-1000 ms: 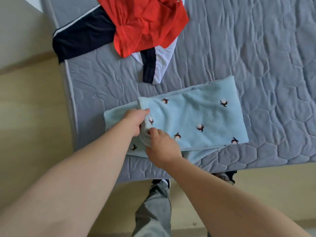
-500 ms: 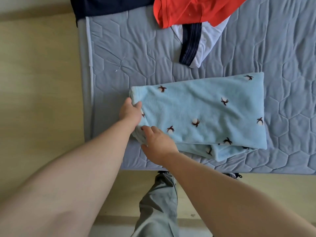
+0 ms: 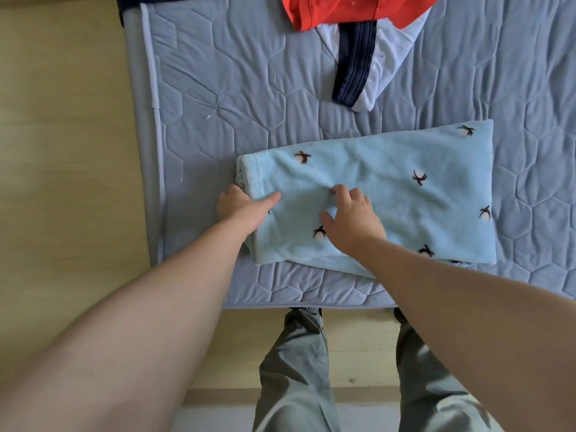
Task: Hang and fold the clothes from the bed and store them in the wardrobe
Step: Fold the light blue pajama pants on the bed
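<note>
Folded light blue fleece garment (image 3: 389, 188) on grey quilted mattress (image 3: 218, 98), L hand (image 3: 238, 205) & R hand (image 3: 352, 222) both on it.
Fleece has small dark-and-white print and lies flat nr the mattress's front edge. L hand grips its rolled left end, thumb on top, fingers tucked round the fold. R hand rests on top nr the middle, fingers spread & slightly bent, holding nothing. Further back, apart from the fleece, a red garment (image 3: 343, 14) overlaps a white-and-navy garment (image 3: 383, 67). Navy cloth (image 3: 131, 0) at far-left corner. Wood floor (image 3: 62, 151) to the left; person's grey trousers (image 3: 296, 369) below.
</note>
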`<state>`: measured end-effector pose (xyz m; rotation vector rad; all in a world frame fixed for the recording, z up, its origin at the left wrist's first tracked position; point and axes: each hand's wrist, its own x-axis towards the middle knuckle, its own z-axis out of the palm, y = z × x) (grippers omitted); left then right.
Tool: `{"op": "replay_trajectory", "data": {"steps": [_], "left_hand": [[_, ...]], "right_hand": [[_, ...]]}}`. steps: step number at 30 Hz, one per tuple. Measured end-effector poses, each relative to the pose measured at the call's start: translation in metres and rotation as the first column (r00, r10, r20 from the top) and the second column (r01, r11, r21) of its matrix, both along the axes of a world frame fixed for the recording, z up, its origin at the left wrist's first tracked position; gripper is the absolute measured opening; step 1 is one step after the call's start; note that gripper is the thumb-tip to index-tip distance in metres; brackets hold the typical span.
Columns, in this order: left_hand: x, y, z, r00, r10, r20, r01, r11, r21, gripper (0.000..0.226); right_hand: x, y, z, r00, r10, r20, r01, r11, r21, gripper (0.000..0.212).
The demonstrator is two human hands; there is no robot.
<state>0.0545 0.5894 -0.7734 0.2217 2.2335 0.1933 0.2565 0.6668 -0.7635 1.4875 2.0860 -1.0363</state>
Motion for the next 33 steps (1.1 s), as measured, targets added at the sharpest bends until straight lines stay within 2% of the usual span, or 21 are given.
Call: {"op": "replay_trajectory", "data": {"steps": [3,5,6,9,12,19,23,27,30,33], "left_hand": [[0.013,-0.003,0.007,0.940,-0.086,-0.331,0.113,0.991,0.064,0.081],[0.024,-0.005,0.012,0.877,-0.096,-0.471,0.171,0.978,0.120,0.070],[0.028,-0.005,0.012,0.886,-0.081,-0.456,0.159,0.978,0.136,0.066],[0.037,-0.005,0.011,0.956,0.036,-0.291,0.003,0.991,0.134,0.058],[0.040,-0.005,0.011,0.955,0.072,-0.288,-0.056,0.996,0.065,0.058],[0.036,0.002,0.012,0.972,0.168,-0.166,-0.170,0.985,0.005,0.065],[0.037,0.002,0.012,0.988,0.073,-0.135,-0.075,0.997,-0.013,0.058],[0.037,-0.002,0.014,0.974,-0.021,-0.224,0.042,0.995,0.088,0.040],[0.030,-0.004,0.012,0.951,-0.062,-0.302,0.099,0.989,0.110,0.041],[0.023,-0.005,0.006,0.942,-0.040,-0.334,0.078,0.992,0.101,0.040]], "right_hand": [[-0.005,0.000,-0.002,1.000,-0.014,0.001,0.014,1.000,-0.009,0.047],[-0.007,-0.001,-0.003,0.999,-0.043,-0.002,0.043,0.999,-0.007,0.046],[-0.007,-0.002,-0.003,0.999,-0.046,0.000,0.046,0.999,-0.005,0.046],[-0.004,-0.003,-0.004,1.000,-0.026,0.000,0.026,1.000,-0.010,0.045],[-0.002,-0.002,-0.005,1.000,-0.007,0.000,0.007,1.000,-0.018,0.045],[-0.002,0.001,-0.004,1.000,-0.003,0.002,0.003,1.000,-0.029,0.045],[-0.004,0.002,-0.003,1.000,-0.012,0.010,0.013,0.999,-0.037,0.044],[-0.005,0.001,-0.003,1.000,-0.017,-0.002,0.017,1.000,-0.021,0.042],[-0.007,0.000,-0.002,0.999,-0.016,-0.040,0.016,1.000,-0.004,0.041],[-0.010,-0.001,-0.002,0.998,0.035,-0.050,-0.035,0.999,0.002,0.041]]}}
